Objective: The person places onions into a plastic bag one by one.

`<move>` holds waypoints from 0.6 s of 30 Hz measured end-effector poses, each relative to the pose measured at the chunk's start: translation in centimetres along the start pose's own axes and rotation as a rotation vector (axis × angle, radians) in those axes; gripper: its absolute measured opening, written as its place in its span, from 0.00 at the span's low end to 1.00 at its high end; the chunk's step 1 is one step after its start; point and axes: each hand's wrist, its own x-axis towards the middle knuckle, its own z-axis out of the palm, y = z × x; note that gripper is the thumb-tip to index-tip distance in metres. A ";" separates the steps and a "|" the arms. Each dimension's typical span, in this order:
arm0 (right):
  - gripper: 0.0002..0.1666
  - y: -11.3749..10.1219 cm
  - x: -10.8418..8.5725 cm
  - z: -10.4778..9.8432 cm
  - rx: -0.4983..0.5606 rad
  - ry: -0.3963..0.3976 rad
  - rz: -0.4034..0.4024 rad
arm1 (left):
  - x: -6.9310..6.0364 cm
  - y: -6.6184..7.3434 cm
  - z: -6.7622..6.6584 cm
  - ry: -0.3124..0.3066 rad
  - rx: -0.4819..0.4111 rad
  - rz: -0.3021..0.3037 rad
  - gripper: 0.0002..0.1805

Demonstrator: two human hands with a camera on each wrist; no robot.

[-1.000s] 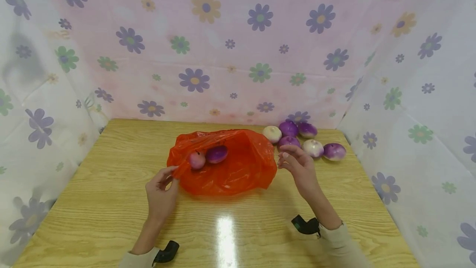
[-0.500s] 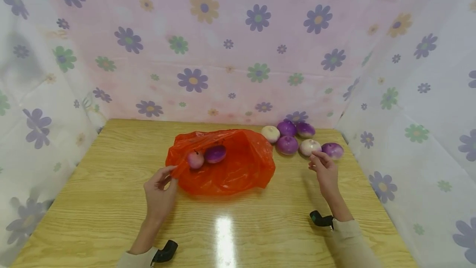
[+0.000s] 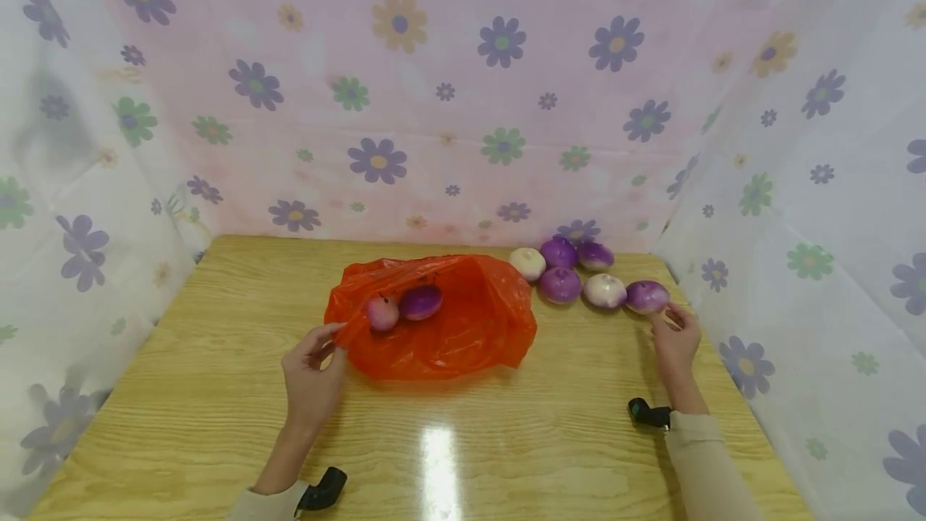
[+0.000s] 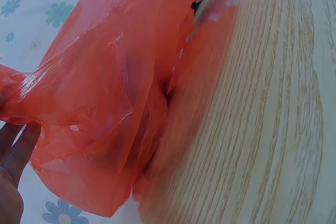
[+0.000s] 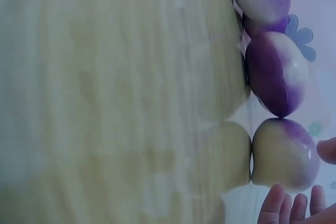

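An orange-red plastic bag (image 3: 448, 352) lies on its side with its mouth facing me. My left hand (image 3: 313, 380) pinches the left edge of that mouth; the left wrist view shows the stretched film beside the fingers (image 4: 21, 153). Inside the bag are a pinkish round vegetable (image 3: 383, 313) and a purple oval one (image 3: 421, 302). My right hand (image 3: 677, 342) is at the near side of the rightmost purple-and-white turnip (image 3: 647, 297). In the right wrist view its thumb and fingertips (image 5: 274, 199) are spread around that turnip's edge, not closed on it; whether they touch it I cannot tell.
Left of the rightmost turnip sit a whitish turnip (image 3: 604, 291), a purple one (image 3: 560, 285) and several more at the wooden table's (image 3: 521, 441) back edge. Flower-print sheets (image 3: 448, 103) wall the table at the back and both sides.
My right hand has moved right, from beside the bag's mouth past the whitish turnip to the rightmost turnip. My left hand and the bag have stayed in place.
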 end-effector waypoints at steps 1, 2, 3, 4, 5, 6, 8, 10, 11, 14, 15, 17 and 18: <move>0.29 0.1 0.3 -0.1 -0.018 0.006 0.001 | 0.0 0.0 0.0 -0.001 0.002 0.003 0.12; 0.31 0.1 0.5 -0.1 -0.032 0.004 0.003 | 0.0 0.0 0.0 -0.001 0.004 0.004 0.12; 0.33 0.1 0.7 -0.2 -0.059 -0.005 0.005 | 0.0 0.0 0.1 -0.001 0.007 0.005 0.12; 0.35 0.0 0.9 -0.2 -0.108 -0.018 -0.003 | 0.0 0.0 0.1 -0.001 0.010 0.005 0.12; 0.37 -0.1 1.1 -0.1 -0.163 -0.037 -0.011 | 0.1 0.0 0.1 0.000 0.012 0.002 0.12; 0.39 -0.2 1.2 0.0 -0.215 -0.057 -0.020 | 0.1 0.0 0.1 0.001 0.013 0.000 0.12; 0.42 -0.6 1.4 0.2 -0.329 -0.098 -0.062 | 0.1 0.0 0.1 0.001 0.015 -0.006 0.12; 0.44 -1.0 1.7 0.4 -0.427 -0.139 -0.116 | 0.1 0.0 0.1 0.001 0.018 -0.008 0.12; 0.45 -1.2 1.8 0.4 -0.458 -0.157 -0.132 | 0.1 0.0 0.1 0.001 0.019 -0.008 0.12; 0.46 -1.7 2.5 0.5 -0.520 -0.209 -0.152 | 0.0 -0.1 0.1 0.002 0.023 -0.001 0.12; 0.47 -1.8 2.7 0.5 -0.536 -0.227 -0.144 | 0.0 -0.1 0.1 0.002 0.024 0.002 0.12; 0.48 -2.0 3.3 0.4 -0.576 -0.265 -0.117 | 0.0 -0.1 0.2 0.001 0.020 0.006 0.12; 0.48 -2.2 3.6 0.3 -0.585 -0.285 -0.098 | 0.0 -0.2 0.2 0.002 0.018 0.010 0.12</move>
